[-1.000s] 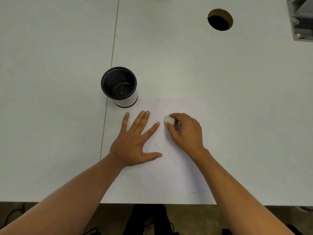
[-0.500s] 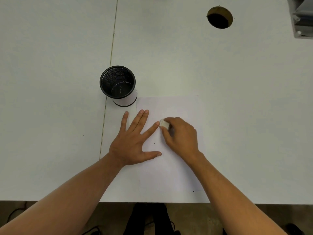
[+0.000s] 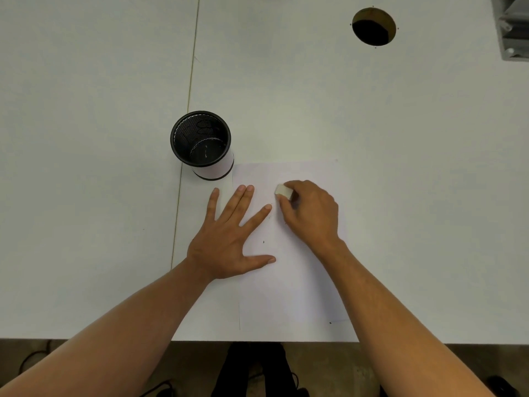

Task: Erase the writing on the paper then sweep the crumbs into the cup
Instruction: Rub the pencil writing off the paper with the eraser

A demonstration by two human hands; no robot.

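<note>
Cup beside paper; left hand flat, right hand pinching eraser

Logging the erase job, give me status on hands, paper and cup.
Left hand flat on paper. Right hand fingers pinch eraser on the sheet. Cup upright beside paper. Nothing blocking.

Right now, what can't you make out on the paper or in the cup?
Head view only:
- Writing under the right hand and eraser: hidden.
- Paper's left edge: covered by the left hand.
- Dark specks on the paper: too small to call crumbs or marks.
- Cup bottom: dark mesh, contents unclear.
</note>
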